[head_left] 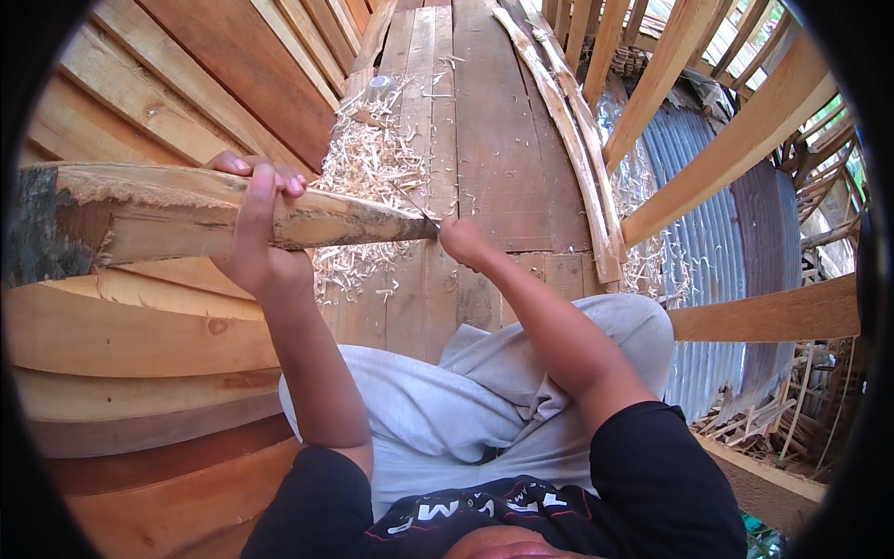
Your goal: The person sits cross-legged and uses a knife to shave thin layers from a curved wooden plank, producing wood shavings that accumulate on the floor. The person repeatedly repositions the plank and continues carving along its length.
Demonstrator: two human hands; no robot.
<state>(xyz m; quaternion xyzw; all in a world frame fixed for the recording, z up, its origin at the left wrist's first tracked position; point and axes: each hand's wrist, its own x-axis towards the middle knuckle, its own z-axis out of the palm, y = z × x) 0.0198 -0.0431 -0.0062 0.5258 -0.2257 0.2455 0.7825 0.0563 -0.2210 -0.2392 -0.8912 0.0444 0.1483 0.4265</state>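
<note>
Stacked boards wall off the left side, close under the left forearm, while a plank floor runs away to the far side. Corrugated metal lies beyond slanted wooden posts, which edge the right. Two long pale poles lie along that edge, well apart from the hands; between them and the shavings runs a strip of bare planks. The timber piece reaches from the far left to mid-scene, bark-covered at its left end and narrower at its right, above the shavings. The dark shirt, near, bears white lettering across the chest. The left hand grips the timber, thumb on the near side, fingers over the far edge. The right hand is curled into a fist at the narrow end; a thin dark blade projects from it, its handle hidden. A small cup-like container sits far off, beside the shavings.
</note>
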